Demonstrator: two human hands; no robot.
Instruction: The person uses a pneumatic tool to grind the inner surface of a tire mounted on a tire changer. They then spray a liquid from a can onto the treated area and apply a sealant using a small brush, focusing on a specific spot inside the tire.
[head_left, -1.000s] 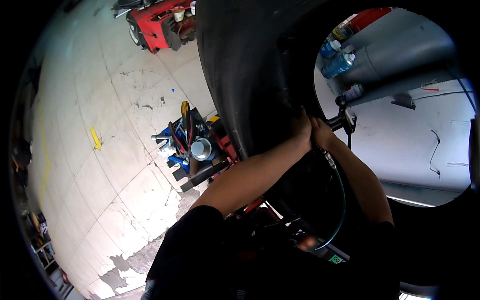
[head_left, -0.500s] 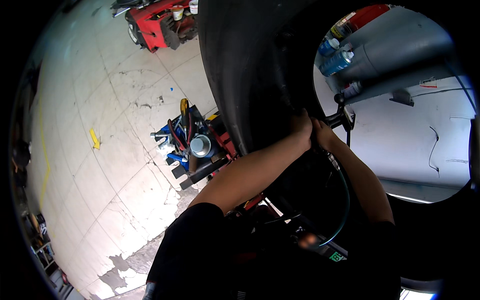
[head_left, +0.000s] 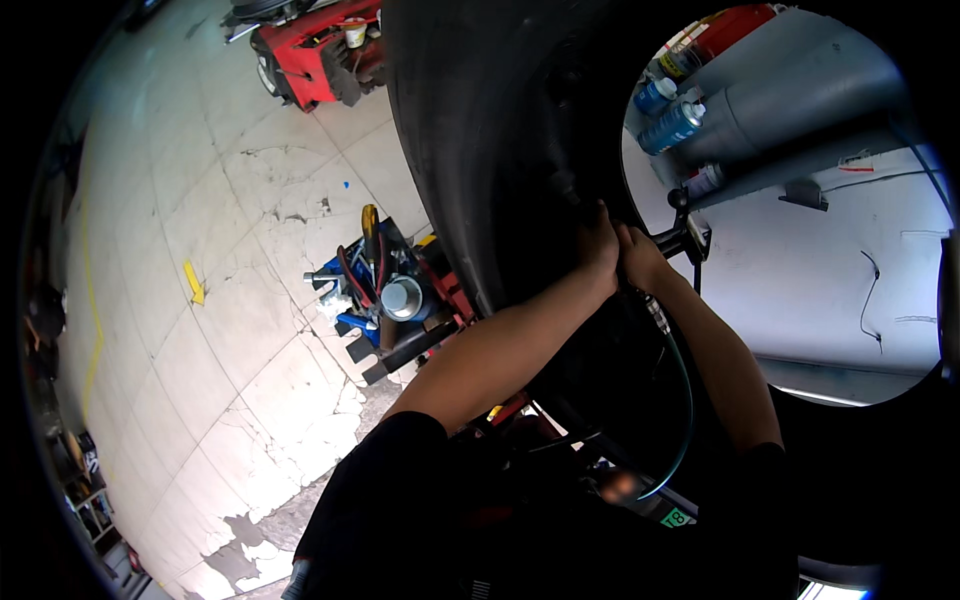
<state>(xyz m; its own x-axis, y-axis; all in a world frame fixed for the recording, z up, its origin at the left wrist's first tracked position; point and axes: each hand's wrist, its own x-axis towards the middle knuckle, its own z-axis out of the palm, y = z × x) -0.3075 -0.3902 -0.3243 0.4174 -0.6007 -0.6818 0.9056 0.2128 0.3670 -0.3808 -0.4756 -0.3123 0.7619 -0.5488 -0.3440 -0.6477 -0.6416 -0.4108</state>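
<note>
1. Head view, landmark: large dark curved body (head_left: 430, 130). Left hand (head_left: 600, 255) and right hand (head_left: 645, 265) are side by side at its shadowed hollow; contact between them unclear.
2. Left grip: fingers lost in shadow; cannot tell what, if anything, it holds. Right grip: fingers look curled; contents hidden.
3. Metal coupling (head_left: 656, 315) is just below the right hand, at the landmark's lower side; a teal hose (head_left: 690, 400) loops down from it.
4. Left of the landmark: tool tray (head_left: 374, 372) with grey canister (head_left: 402, 298) and pliers (head_left: 372, 262). Right of it: blue spray can (head_left: 672, 128).
5. Progress (judged): under way; hose and coupling appear joined. No finished result visible; the remainder cannot be read in the dark.
</note>
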